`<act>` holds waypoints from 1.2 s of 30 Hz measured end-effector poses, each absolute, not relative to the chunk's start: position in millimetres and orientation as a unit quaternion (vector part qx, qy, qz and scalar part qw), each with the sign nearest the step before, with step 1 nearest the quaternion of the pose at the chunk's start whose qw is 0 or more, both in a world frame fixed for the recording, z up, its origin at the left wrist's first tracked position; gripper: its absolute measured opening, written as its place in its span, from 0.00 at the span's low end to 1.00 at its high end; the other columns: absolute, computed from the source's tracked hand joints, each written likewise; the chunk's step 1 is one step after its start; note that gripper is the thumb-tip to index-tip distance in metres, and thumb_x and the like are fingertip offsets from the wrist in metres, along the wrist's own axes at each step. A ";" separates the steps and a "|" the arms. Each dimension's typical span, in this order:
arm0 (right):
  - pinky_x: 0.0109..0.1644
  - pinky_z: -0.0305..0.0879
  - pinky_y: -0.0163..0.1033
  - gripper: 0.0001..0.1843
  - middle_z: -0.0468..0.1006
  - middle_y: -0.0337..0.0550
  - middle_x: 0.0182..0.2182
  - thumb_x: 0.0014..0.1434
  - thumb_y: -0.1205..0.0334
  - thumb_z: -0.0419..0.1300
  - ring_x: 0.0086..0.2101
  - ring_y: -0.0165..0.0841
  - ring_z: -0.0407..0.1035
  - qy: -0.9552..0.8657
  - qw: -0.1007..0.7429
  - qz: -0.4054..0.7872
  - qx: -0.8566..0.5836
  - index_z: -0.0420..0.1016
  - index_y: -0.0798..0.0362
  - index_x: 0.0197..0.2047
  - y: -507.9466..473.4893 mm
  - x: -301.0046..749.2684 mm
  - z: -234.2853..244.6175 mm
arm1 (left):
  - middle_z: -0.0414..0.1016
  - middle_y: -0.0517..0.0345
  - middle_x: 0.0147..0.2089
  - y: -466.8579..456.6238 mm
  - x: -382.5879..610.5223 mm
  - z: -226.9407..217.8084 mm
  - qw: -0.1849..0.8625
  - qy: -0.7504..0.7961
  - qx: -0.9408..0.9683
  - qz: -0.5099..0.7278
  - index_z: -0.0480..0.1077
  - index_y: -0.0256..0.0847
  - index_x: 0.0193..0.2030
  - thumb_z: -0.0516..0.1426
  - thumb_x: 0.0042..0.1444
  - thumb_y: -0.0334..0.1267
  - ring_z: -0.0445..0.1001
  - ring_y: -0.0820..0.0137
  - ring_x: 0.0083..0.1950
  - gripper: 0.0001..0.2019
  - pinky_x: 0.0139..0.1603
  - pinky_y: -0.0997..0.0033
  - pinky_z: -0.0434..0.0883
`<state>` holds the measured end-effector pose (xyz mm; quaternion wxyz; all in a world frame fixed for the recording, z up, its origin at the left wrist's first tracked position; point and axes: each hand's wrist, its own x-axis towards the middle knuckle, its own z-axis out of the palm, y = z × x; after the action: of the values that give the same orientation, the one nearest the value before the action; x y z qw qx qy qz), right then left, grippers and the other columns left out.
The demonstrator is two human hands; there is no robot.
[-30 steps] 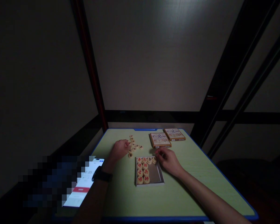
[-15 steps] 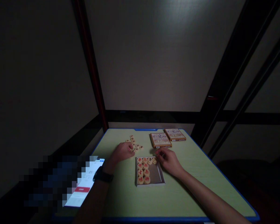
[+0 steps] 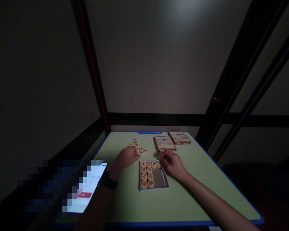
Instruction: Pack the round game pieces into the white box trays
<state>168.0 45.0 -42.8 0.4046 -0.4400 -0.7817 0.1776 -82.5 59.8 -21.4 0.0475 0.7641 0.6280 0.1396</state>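
Note:
My left hand (image 3: 128, 157) is closed at the near edge of a loose group of Chinese chess pieces (image 3: 141, 150), fingertips pinched on one piece. Those loose pieces are round, pale and dark-lettered. In front of me lies a shallow open box (image 3: 167, 186). Red-lettered pieces (image 3: 144, 176) stand in two columns on its left side, and dark-lettered ones (image 3: 153, 164) continue along the far row. Beside the box's far right corner, my right hand (image 3: 172, 163) has its fingers curled together; what they hold, if anything, is hidden.
Two flat printed boxes (image 3: 165, 143) lie at the back right of the blue-edged green table (image 3: 190, 205). A lit phone (image 3: 96, 179) is at the left, partly behind my left forearm, which wears a dark watch (image 3: 108, 181). Walls stand close behind the table.
My left hand has shifted slightly at the loose pieces, its fingers now covering the nearest one more. My right hand stays almost still by the box corner. The view moved a little.

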 end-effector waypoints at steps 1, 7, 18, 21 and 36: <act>0.35 0.66 0.37 0.08 0.79 0.41 0.29 0.53 0.69 0.55 0.31 0.35 0.72 -0.781 0.406 0.177 -0.440 0.75 0.51 0.33 45.1 168.1 -43.0 | 0.78 0.54 0.35 59.3 -83.0 -19.9 0.045 0.629 0.763 0.146 0.74 0.39 0.31 0.57 0.55 0.36 0.74 0.67 0.40 0.05 0.44 0.71 0.67; 0.36 0.66 0.38 0.08 0.79 0.41 0.30 0.53 0.69 0.55 0.32 0.35 0.72 -0.781 0.408 0.176 -0.439 0.74 0.51 0.33 45.0 168.1 -43.3 | 0.79 0.53 0.37 61.5 -87.1 -13.9 0.063 0.612 0.767 0.179 0.75 0.38 0.35 0.57 0.58 0.37 0.75 0.68 0.39 0.07 0.43 0.72 0.68; 0.37 0.66 0.38 0.08 0.79 0.40 0.29 0.52 0.70 0.55 0.32 0.35 0.72 -0.782 0.409 0.174 -0.437 0.74 0.51 0.33 44.9 167.8 -42.5 | 0.81 0.56 0.38 65.1 -84.1 -14.1 0.099 0.604 0.760 0.221 0.77 0.40 0.45 0.58 0.55 0.32 0.78 0.69 0.39 0.11 0.42 0.74 0.70; 0.37 0.66 0.38 0.08 0.78 0.41 0.29 0.53 0.70 0.55 0.32 0.35 0.72 -0.782 0.413 0.172 -0.435 0.74 0.50 0.33 45.5 167.8 -43.8 | 0.81 0.55 0.40 62.6 -82.7 -10.4 0.102 0.602 0.759 0.225 0.76 0.39 0.48 0.58 0.55 0.31 0.77 0.70 0.39 0.14 0.43 0.74 0.71; 0.36 0.66 0.38 0.08 0.78 0.41 0.29 0.53 0.69 0.55 0.31 0.35 0.71 -0.782 0.412 0.171 -0.436 0.74 0.51 0.33 44.7 167.7 -42.9 | 0.80 0.55 0.38 61.6 -82.5 -8.8 0.101 0.596 0.765 0.225 0.78 0.39 0.41 0.60 0.54 0.32 0.76 0.70 0.36 0.08 0.41 0.75 0.70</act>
<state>167.7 44.7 -42.9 0.4120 -0.4358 -0.7817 0.1712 -82.5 61.6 -8.8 0.1007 0.7646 0.5956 0.2247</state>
